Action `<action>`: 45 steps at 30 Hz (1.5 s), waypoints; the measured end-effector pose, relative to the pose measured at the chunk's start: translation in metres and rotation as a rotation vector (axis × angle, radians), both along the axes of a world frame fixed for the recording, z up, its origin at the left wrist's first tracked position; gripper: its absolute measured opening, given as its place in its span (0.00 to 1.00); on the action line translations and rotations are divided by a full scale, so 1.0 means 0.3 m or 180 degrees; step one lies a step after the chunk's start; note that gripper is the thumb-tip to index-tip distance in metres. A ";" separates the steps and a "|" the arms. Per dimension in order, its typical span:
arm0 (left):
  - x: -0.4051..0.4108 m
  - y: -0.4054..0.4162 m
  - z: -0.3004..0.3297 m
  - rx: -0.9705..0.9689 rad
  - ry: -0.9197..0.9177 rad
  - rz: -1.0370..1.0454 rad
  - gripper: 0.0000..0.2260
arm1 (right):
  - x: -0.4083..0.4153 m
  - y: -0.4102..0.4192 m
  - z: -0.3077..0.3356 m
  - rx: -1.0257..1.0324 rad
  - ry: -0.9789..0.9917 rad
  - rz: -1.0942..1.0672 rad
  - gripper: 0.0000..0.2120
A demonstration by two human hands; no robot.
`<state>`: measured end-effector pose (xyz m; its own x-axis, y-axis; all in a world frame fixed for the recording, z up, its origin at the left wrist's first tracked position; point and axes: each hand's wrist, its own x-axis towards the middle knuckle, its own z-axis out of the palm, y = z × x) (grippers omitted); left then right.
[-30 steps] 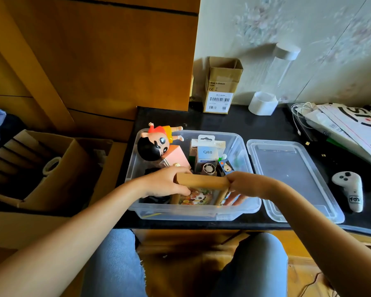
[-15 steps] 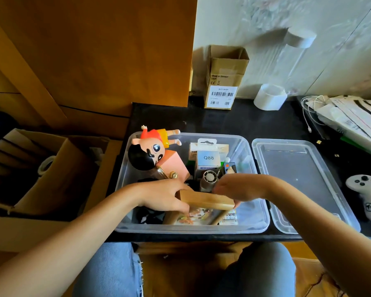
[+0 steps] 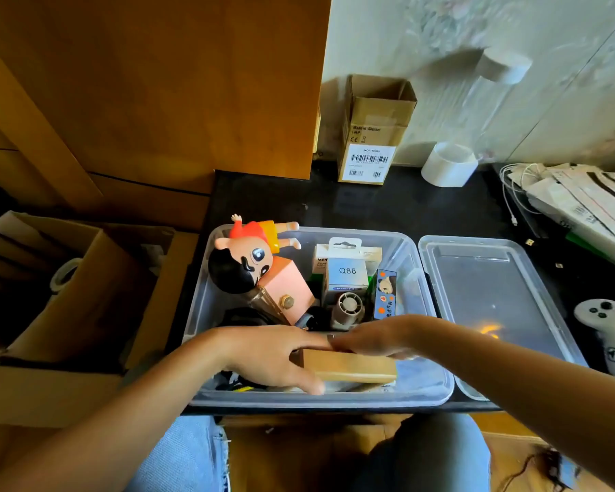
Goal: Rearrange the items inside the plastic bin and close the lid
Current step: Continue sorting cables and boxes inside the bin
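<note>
Head camera view: a clear plastic bin [image 3: 437, 388] sits on a dark table [image 3: 405, 207], its lid [image 3: 490, 300] lying just beside it on the right. Both hands lower a wooden frame [image 3: 348, 365] flat into the bin's near end, likely to make the contents fit. Left hand [image 3: 274, 356] grips the frame's left edge; right hand [image 3: 373, 339] presses on top, fingers blurred. A doll [image 3: 249, 257] leans in the far corner

The white box [image 3: 347, 275] standing in the plastic bin [image 3: 437, 388] reads "Q88". The cardboard carton [image 3: 375, 133] at the wall carries "Made in Vietnam", a CE mark and a white barcode label whose small print is too fine to read. Other lettering is blurred or cut off.
</note>
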<state>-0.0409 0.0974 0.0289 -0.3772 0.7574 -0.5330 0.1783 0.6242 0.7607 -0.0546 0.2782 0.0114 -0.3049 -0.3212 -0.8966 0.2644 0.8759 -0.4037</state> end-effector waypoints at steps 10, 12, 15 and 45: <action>0.009 -0.012 -0.023 -0.0057 -0.0174 -0.0050 0.21 | 0.007 0.034 -0.023 0.0374 -0.0072 0.0263 0.23; 0.012 -0.013 -0.024 -0.0050 -0.0178 -0.0045 0.22 | 0.010 0.041 -0.024 0.0225 -0.0329 0.0029 0.22; 0.016 -0.023 -0.028 -0.0027 -0.0173 0.0002 0.22 | 0.021 0.060 -0.016 -0.0027 -0.0578 -0.0356 0.20; 0.038 -0.060 -0.041 -0.0029 -0.0830 0.0960 0.15 | 0.057 0.062 0.044 -0.0242 0.0979 0.1225 0.27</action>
<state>-0.0294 0.0795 0.0165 -0.4332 0.6281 -0.6464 -0.2124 0.6258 0.7505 -0.0375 0.2967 0.0245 -0.3979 -0.5233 -0.7535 -0.2137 0.8516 -0.4786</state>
